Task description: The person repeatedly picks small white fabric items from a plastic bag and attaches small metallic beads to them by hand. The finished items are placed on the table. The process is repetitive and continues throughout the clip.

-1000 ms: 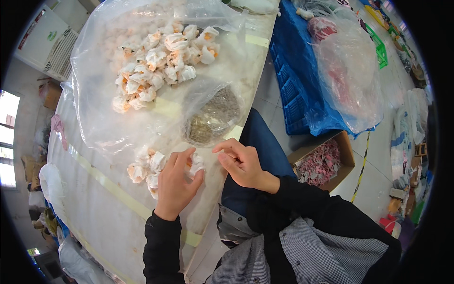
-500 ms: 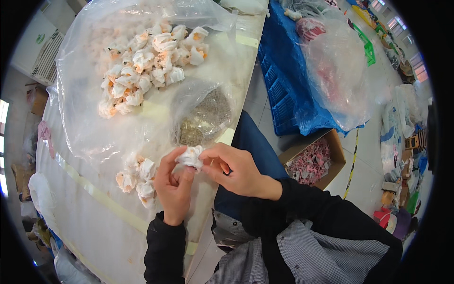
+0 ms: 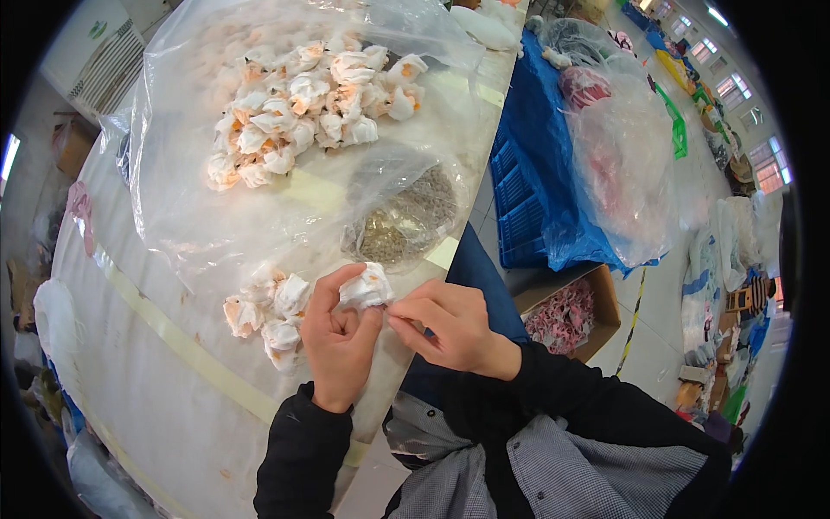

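Observation:
My left hand (image 3: 339, 346) pinches a white crumpled fabric flower (image 3: 368, 286) between thumb and forefinger, just above the table. My right hand (image 3: 450, 324) is closed, its thumb and fingertips pressed together at the flower's lower right edge; whatever lies between them is too small to make out. Left of my left hand sits a small group of white and peach flowers (image 3: 281, 302). Beyond it, a larger heap of similar flowers (image 3: 303, 97), with orange middles, lies on a clear plastic sheet. A clear bag of grey-brown grains (image 3: 402, 216) rests just beyond my hands.
The pale table (image 3: 173, 415) has yellowish tape strips along it, and its right edge runs beside my leg. On the right stand a blue crate (image 3: 519, 203) with blue sheeting and plastic bags, and a cardboard box of pink scraps (image 3: 566, 320).
My right hand has shifted from the flower's upper right side to its lower right edge. More of the flower shows above my left hand. The whole view has shifted slightly.

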`<state>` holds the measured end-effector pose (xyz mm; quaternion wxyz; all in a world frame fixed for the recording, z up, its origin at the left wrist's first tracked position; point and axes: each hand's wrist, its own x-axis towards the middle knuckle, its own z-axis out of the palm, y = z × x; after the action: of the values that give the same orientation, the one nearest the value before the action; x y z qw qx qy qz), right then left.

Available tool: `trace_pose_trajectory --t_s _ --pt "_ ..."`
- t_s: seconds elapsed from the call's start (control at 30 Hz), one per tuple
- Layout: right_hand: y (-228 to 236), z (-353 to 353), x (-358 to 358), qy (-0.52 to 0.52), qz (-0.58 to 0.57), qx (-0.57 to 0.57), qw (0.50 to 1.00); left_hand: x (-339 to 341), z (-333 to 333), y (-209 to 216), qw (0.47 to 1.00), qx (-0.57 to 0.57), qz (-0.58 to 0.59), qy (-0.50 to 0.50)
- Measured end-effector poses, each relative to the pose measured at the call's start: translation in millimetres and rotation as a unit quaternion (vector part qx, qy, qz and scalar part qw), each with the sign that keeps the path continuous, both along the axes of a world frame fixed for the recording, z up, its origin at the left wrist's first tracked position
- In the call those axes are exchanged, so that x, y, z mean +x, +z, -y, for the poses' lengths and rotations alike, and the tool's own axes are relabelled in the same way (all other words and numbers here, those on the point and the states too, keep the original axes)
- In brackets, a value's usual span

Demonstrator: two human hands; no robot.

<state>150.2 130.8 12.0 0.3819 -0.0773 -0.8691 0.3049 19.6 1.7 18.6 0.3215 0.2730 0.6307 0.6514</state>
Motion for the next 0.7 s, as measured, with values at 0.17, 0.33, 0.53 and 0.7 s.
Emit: trace_pose_trajectory --t_s 0.17,0.33,0.53,0.7 --pt "0.6 2.9 -5.6 -0.035 0.03 -0.031 0.998 3.8 -0.5 -3.9 0.994 0.054 0.094 0.015" --pt "-4.1 3.8 -7.3 -0.049 0.029 -0.08 0.995 5.5 -3.7 -2.3 0.994 0.047 0.1 0.013" --pt "-5.8 2.6 -3.2 -0.046 0.042 -0.16 0.985 1.0 -0.9 -4.7 0.997 -0.045 0.044 -0.04" --pt "-1.9 -3.1 -1.5 0.017 0.077 -0.181 0.98 0.5 -5.2 0.0 0.996 -0.058 -0.072 -0.017"
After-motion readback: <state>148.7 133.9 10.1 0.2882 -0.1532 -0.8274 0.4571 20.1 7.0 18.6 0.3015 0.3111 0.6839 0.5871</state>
